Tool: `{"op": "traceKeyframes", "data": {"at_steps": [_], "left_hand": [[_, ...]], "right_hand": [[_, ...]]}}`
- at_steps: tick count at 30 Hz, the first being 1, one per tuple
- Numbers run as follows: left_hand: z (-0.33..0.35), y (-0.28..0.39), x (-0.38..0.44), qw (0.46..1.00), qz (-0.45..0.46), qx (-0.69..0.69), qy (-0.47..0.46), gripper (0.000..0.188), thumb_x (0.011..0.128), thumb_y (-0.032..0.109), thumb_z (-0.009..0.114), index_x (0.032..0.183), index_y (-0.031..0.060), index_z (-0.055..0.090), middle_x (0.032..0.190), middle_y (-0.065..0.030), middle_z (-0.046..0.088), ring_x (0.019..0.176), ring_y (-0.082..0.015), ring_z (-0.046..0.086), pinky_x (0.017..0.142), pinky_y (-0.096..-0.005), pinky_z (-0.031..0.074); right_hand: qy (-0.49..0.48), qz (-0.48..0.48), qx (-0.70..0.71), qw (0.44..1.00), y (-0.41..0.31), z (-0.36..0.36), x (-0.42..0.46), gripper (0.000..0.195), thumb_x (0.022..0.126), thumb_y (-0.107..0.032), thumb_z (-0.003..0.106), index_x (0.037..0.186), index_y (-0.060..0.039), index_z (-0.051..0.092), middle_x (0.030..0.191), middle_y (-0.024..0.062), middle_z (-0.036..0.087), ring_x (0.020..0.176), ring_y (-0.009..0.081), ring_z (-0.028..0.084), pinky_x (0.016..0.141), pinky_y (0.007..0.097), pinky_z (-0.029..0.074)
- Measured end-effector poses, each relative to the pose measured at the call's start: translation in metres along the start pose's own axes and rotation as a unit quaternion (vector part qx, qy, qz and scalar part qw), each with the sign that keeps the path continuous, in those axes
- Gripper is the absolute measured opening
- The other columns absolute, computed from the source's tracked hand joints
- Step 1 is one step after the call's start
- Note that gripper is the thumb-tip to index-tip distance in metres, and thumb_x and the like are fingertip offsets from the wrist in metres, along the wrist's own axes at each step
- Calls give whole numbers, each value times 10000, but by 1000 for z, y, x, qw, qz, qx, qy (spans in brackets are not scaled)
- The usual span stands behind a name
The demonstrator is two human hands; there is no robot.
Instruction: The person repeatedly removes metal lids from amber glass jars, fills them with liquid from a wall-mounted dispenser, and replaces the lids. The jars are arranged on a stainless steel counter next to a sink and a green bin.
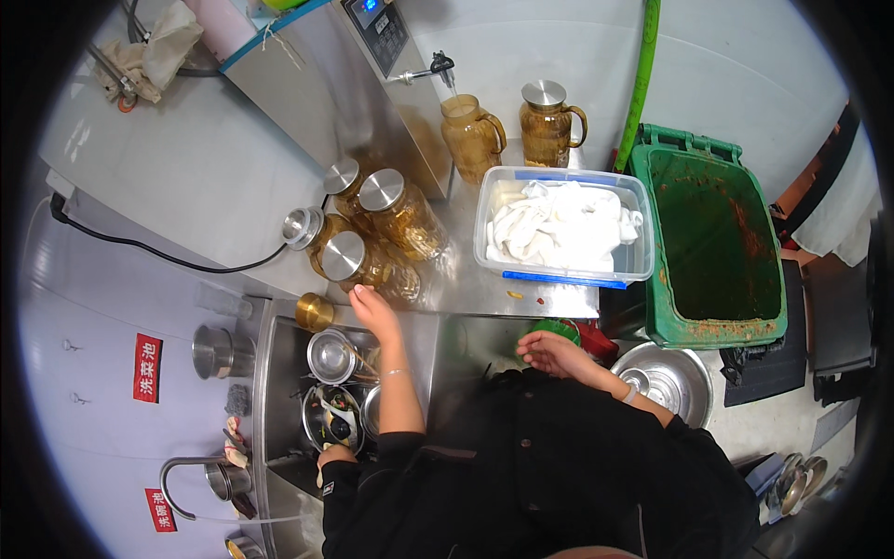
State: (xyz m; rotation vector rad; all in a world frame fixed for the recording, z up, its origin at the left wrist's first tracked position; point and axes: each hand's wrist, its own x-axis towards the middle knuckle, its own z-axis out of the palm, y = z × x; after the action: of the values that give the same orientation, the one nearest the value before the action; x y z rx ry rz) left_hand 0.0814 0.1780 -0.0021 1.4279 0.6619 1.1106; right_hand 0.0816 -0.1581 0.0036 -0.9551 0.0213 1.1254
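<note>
My left hand is raised at the edge of the steel counter, its fingertips before a lidded amber pitcher; whether they touch cannot be told. Nothing shows in its grasp. Beside that pitcher stand several more, among them a tall one with a flat metal lid. My right hand hovers in front of the counter with loosely bent fingers, holding nothing. Under the tap of a steel dispenser, an uncovered amber pitcher takes a stream of water. A lidded pitcher is to its right.
A clear plastic bin of white cloths sits on the counter, beside a green waste bin. At left, another person's hand is at a pot in the sink. A metal basin lies low at right.
</note>
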Motion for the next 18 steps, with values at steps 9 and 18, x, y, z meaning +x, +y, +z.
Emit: {"op": "traceKeyframes", "data": {"at_steps": [9,18], "left_hand": [[0,-2,-1,999,23,38,0,289,934,317,366,769,88,429,567,48,339,455,-37,305,391,-183,229],[-2,7,-4,1000,-11,1,-17,294,936,311,359,768,81,431,525,46,318,426,-38,276,385,-197,202]], "right_hand": [[15,13,2,1000,1,1,-4,190,891,-138,442,1050,-74,525,1000,16,579,874,91,545,791,213,436],[3,-3,-26,1000,2,1,-4,189,900,-163,437,1045,-82,528,1000,11,576,888,83,542,804,207,436]]}}
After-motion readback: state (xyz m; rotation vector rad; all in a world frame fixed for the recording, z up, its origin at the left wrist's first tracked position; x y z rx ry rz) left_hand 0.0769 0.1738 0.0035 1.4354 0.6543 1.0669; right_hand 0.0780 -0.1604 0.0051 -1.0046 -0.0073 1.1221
